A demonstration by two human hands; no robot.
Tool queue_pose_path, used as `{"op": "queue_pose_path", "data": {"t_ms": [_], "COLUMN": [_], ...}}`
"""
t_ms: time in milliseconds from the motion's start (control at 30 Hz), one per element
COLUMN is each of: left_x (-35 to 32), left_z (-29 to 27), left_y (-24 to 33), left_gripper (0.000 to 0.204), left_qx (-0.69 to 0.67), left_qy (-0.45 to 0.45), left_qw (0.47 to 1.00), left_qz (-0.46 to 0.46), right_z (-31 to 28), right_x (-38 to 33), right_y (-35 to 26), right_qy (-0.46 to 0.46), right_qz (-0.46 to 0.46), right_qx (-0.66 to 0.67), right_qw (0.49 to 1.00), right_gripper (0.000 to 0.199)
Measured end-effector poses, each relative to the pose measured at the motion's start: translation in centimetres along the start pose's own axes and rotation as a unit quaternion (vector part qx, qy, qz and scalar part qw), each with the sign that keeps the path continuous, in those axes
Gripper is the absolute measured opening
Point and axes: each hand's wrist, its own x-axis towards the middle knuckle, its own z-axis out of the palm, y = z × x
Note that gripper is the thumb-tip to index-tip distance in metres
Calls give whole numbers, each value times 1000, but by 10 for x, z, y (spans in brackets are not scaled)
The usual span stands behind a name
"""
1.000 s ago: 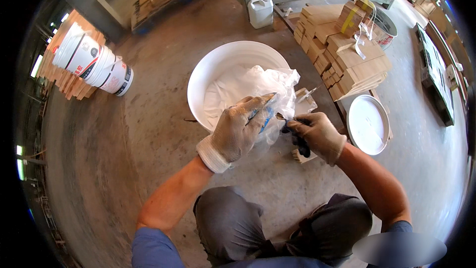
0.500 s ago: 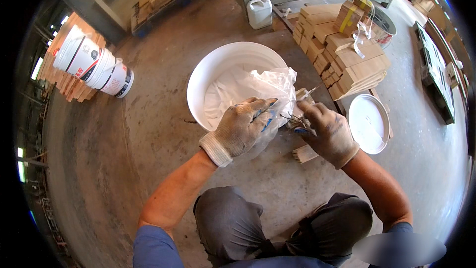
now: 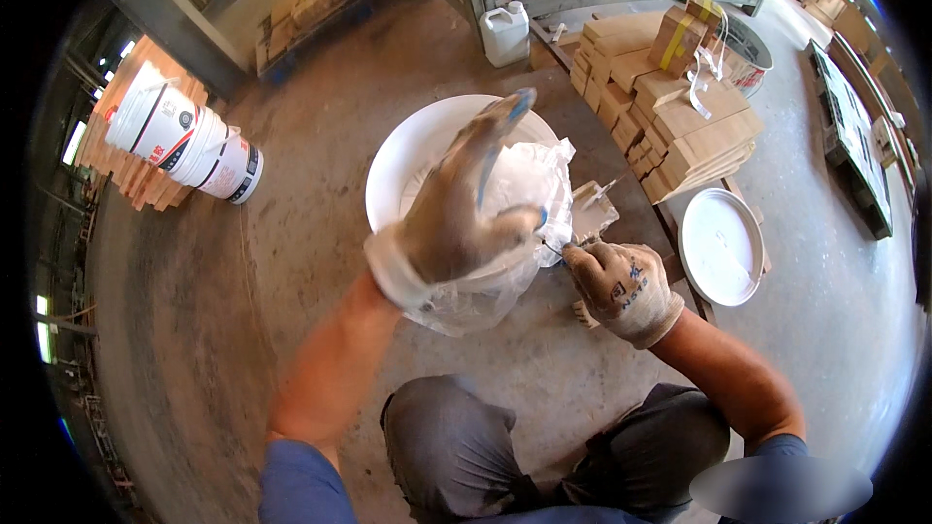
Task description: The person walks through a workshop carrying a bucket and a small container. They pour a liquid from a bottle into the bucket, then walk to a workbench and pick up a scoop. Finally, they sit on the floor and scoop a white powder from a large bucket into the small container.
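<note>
A large white bucket (image 3: 381, 175) stands on the floor in front of me, with a crumpled clear plastic bag (image 3: 532, 184) in it. Part of the bag hangs over the near rim. My left hand (image 3: 451, 209), in a stained work glove and blurred by motion, is over the bucket with fingers stretched and thumb apart. It covers part of the bag. Gloved too, my right hand (image 3: 621, 289) is closed beside the bucket's near right side. A thin dark wire (image 3: 551, 248) sticks out from its fingertips toward the bag.
A white round lid (image 3: 720, 247) lies at the right, near stacked wooden blocks (image 3: 680, 102). Beyond stands a white jug (image 3: 505, 34) by a metal frame. Stacked white pails (image 3: 189, 141) are at the left. A small pale block (image 3: 594, 212) sits beside the bucket.
My left hand has come off the bag, with its fingers now spread and pointing away from me. My right hand has turned and come slightly nearer. More of the bag droops over the near rim.
</note>
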Motion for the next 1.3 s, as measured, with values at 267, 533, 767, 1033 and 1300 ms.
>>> {"op": "queue_pose_path", "data": {"t_ms": [267, 533, 767, 1033, 1300], "left_x": [49, -15, -104, -91, -54], "left_z": [16, -10, 1, -23, -3], "left_y": [-6, 0, 45, 29, 4], "left_gripper": [97, 38, 69, 32, 25], "left_qx": [217, 170, 387, 329, 253], "left_qy": [-380, -175, -284, -330, -245], "left_qw": [867, 946, 877, 881, 933], "left_qz": [-240, -214, -28, -83, 70], "right_z": [1, -2, 4, 5, 10], "right_x": [3, 6, 5, 6, 6], "right_y": [-4, 0, 1, 1, 1], "right_qy": [26, 29, 68, 81, 65], "right_qz": [10, 31, 58, 64, 64], "right_qx": [6, -14, 27, 33, 27], "right_qw": [1000, 999, 996, 994, 996], "right_gripper": [25, 22, 22, 20, 19]}}
